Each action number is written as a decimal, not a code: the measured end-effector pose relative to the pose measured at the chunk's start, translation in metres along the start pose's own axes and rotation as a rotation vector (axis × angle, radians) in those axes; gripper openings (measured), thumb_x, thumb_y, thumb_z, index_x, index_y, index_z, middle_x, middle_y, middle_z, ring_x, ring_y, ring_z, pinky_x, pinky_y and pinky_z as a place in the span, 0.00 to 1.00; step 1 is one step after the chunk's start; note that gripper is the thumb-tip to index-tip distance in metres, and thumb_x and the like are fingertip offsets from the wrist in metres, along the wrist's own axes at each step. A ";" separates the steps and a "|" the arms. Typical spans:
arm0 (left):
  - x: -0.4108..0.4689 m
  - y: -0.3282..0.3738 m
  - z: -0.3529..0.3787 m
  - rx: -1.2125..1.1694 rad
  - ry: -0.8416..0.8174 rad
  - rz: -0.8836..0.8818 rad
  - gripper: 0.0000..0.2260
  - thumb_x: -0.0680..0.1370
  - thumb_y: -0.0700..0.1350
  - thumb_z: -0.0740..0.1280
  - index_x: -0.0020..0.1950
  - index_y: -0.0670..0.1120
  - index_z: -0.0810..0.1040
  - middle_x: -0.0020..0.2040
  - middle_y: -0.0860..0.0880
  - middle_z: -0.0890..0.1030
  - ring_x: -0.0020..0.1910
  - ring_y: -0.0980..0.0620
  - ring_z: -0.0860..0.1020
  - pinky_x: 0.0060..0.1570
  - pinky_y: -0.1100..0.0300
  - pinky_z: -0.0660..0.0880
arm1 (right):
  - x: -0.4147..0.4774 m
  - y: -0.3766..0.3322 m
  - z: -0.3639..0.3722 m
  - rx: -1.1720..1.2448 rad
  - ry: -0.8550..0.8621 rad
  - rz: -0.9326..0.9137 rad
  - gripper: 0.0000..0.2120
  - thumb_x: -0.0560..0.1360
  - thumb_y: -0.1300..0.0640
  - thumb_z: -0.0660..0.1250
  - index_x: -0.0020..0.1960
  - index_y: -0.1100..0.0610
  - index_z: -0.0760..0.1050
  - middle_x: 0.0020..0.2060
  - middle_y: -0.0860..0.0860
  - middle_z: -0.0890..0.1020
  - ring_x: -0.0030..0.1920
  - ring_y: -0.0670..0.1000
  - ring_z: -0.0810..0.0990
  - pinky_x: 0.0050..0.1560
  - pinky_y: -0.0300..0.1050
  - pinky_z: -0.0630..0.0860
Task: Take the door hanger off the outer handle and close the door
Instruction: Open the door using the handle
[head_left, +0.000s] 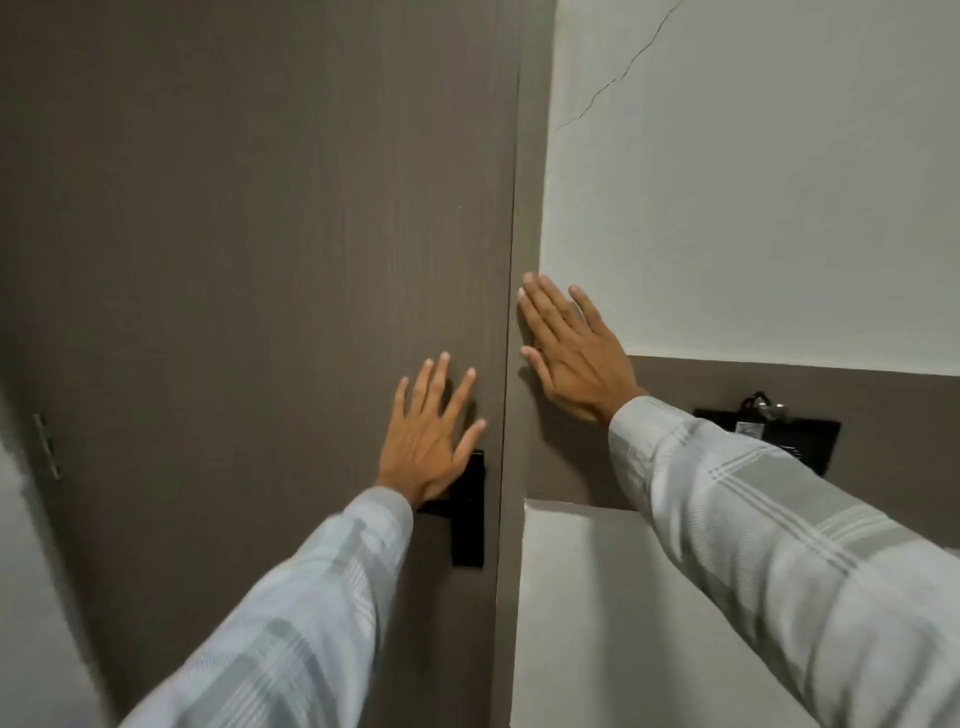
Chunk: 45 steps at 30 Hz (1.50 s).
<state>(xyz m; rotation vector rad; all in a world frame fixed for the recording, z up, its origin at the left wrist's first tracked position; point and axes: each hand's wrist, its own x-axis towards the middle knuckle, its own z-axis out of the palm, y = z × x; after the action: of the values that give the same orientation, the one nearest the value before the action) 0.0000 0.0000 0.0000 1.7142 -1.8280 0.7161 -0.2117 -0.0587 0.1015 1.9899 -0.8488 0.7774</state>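
The brown wood-grain door (249, 234) fills the left of the head view and sits flush against its frame (524, 208). My left hand (431, 436) lies flat and open on the door, just above the black lock plate and handle (467, 509), which it partly hides. My right hand (571, 353) rests flat with fingers spread on the frame and the wall beside it. Neither hand holds anything. No door hanger is in sight.
A white wall (753, 182) with a thin crack stands to the right of the frame. Below it runs a brown band with a black card holder (789, 436) carrying a key ring. Door hinges (47, 447) show at the far left.
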 end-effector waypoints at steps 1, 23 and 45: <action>-0.012 -0.005 0.012 -0.007 -0.071 -0.034 0.30 0.80 0.64 0.45 0.79 0.55 0.45 0.81 0.44 0.47 0.80 0.44 0.46 0.77 0.41 0.49 | 0.003 -0.002 0.008 -0.028 -0.023 -0.038 0.31 0.84 0.46 0.51 0.81 0.60 0.50 0.81 0.56 0.52 0.81 0.54 0.50 0.81 0.55 0.50; -0.123 0.001 0.107 -0.290 -0.323 -0.511 0.21 0.83 0.57 0.52 0.66 0.46 0.71 0.53 0.41 0.82 0.53 0.41 0.80 0.50 0.49 0.78 | 0.006 0.000 0.048 -0.096 0.156 -0.084 0.34 0.83 0.41 0.46 0.81 0.62 0.48 0.80 0.58 0.54 0.81 0.56 0.51 0.80 0.58 0.52; -0.155 -0.033 0.011 0.289 -0.212 -0.016 0.13 0.69 0.42 0.76 0.53 0.45 0.82 0.56 0.42 0.83 0.60 0.42 0.80 0.66 0.38 0.71 | -0.007 -0.008 0.033 0.040 0.005 -0.042 0.33 0.79 0.53 0.54 0.81 0.62 0.50 0.81 0.58 0.53 0.81 0.56 0.50 0.80 0.58 0.48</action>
<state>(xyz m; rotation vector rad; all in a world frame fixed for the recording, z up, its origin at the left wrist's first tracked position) 0.0414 0.1019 -0.1142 2.0554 -1.9229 0.8545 -0.2026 -0.0813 0.0766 2.0337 -0.7916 0.7799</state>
